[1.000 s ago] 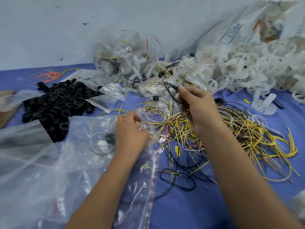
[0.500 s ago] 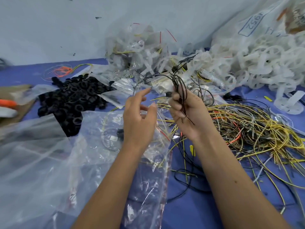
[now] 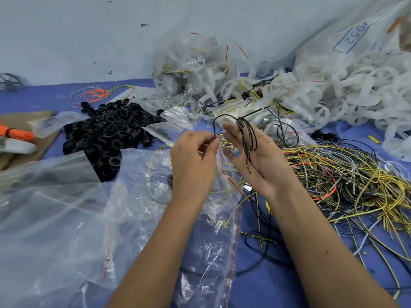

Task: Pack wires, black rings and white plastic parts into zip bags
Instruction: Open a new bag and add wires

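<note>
My left hand (image 3: 191, 161) pinches one end of a black wire (image 3: 216, 121) between thumb and fingertips, above an open zip bag (image 3: 138, 165). The bag holds a white plastic ring, a black ring and yellow and red wires. The black wire arcs over to my right hand (image 3: 264, 161), whose palm faces up with straight fingers. A looped bundle of that wire (image 3: 248, 141) lies across the palm. A heap of black rings (image 3: 111, 132) lies at the left. Tangled yellow, grey and black wires (image 3: 355, 174) spread at the right. White plastic parts (image 3: 355, 90) pile up at the back right.
Empty clear bags (image 3: 55, 218) overlap at the lower left. Filled zip bags (image 3: 195, 70) are heaped against the wall. An orange-handled tool (image 3: 17, 134) rests on cardboard at the left edge. Thin orange wires (image 3: 95, 93) lie behind the rings. A large printed sack (image 3: 355, 36) leans at the back right.
My right hand has opened from a fist around the black wire bundle to a flat palm. My left hand rose from the bag and took hold of the wire's end.
</note>
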Demonstrator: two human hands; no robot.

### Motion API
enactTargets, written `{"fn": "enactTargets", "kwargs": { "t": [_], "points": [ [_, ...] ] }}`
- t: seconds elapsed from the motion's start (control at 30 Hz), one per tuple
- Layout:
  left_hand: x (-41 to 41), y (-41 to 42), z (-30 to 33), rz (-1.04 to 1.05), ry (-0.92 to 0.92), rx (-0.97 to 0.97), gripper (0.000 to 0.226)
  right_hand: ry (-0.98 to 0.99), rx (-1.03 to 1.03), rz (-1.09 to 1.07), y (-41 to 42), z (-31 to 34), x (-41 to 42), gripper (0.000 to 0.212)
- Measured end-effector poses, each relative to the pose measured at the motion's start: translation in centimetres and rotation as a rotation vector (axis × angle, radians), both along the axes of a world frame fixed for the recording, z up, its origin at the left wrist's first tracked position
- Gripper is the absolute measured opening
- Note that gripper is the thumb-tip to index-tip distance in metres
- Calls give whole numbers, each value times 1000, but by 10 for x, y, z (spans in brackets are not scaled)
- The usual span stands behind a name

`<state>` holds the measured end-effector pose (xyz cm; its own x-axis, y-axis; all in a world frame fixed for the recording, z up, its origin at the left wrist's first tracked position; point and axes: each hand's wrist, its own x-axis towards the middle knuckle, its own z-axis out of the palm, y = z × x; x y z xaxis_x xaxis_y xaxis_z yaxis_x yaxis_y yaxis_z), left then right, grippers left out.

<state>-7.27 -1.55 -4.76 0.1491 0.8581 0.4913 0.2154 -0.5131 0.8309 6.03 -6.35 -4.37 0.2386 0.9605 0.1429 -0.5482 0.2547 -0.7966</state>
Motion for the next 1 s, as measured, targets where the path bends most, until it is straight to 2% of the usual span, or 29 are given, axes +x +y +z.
{"fn": "enactTargets", "kwargs": {
  "t": [0.1, 0.17, 0.3, 0.37, 0.5, 0.57, 0.63, 0.7, 0.77, 0.87, 1.0],
  "points": [
    [5, -2, -1, -118, -261, -140, 10, -50, 24, 59, 1, -2, -1, 12],
    [6, -3, -3, -152, -367, -208, 11, -71, 10, 123, 0, -3, -2, 9],
    [5, -2, -6, -126, -396, -206, 19, -331, -124, 5, -1, -5, 0, 11],
    [4, -2, -6, -131, -390, -202, 22, -330, -161, -42, -1, -6, 2, 13],
    [4, -2, -7, -78, -268, -91, 26, -153, -182, -71, -2, -5, 7, 13],
    [5, -4, -10, -10, -127, -54, 19, -47, -172, -146, -3, -3, 10, 14],
    [8, -7, -16, 69, 81, -61, 28, -8, -156, -274, -3, -3, 14, 8],
    [10, -10, -23, 97, 283, -93, 44, -185, -180, -430, -4, -4, 17, 4],
    [10, -9, -25, 99, 348, -117, 39, -415, -223, -538, -5, -6, 16, 8],
    [6, -3, -22, 136, 240, -179, 11, -563, -222, -566, -7, -6, 16, 9],
    [6, 1, -17, 181, -36, -325, 24, -843, -219, -594, -5, -9, 17, 6]
  ]
}}
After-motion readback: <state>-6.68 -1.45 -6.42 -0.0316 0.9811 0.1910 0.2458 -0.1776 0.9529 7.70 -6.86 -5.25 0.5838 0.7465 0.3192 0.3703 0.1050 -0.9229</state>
